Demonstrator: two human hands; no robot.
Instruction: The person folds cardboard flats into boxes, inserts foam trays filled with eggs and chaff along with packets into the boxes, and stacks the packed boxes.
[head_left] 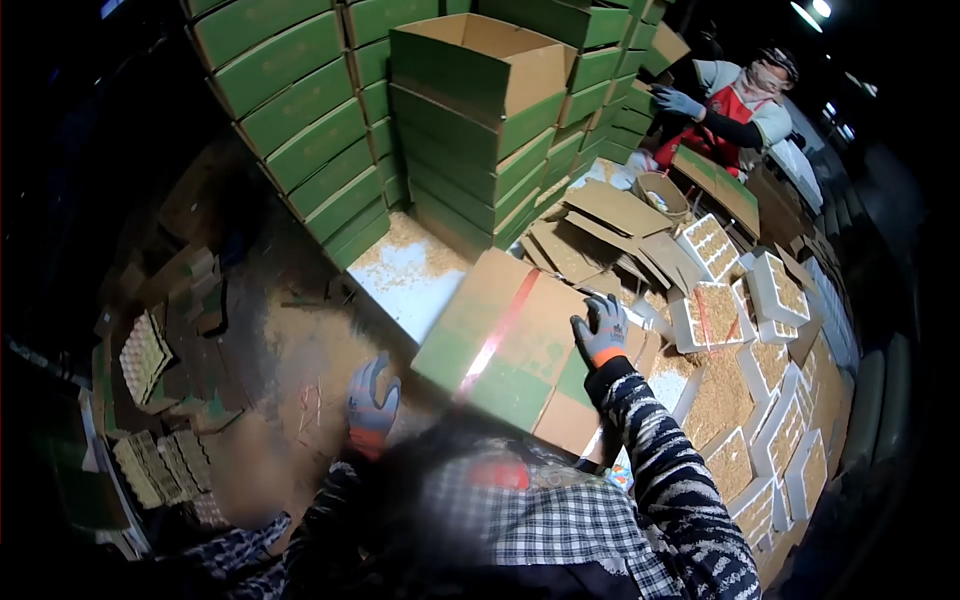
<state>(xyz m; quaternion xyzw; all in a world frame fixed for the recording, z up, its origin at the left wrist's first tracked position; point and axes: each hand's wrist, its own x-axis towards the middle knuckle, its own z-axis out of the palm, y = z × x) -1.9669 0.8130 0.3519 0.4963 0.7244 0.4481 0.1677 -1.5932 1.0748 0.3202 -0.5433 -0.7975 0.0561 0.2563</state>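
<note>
A closed cardboard box [505, 340], brown with green print and a strip of red tape across it, lies in front of me. My right hand [604, 328], in a grey glove with an orange cuff, is at the box's right side with its fingers spread; whether it touches the box I cannot tell. My left hand [374, 402], gloved the same way, hangs apart from the box on its left, fingers apart and nothing in them.
Stacked green boxes [450, 130] rise behind, the front stack topped by an open one. Flattened cardboard [610, 215] and white trays of brown grains [712, 315] lie to the right. Another person [740, 110] works at the back right. Egg trays [145, 358] are at the left.
</note>
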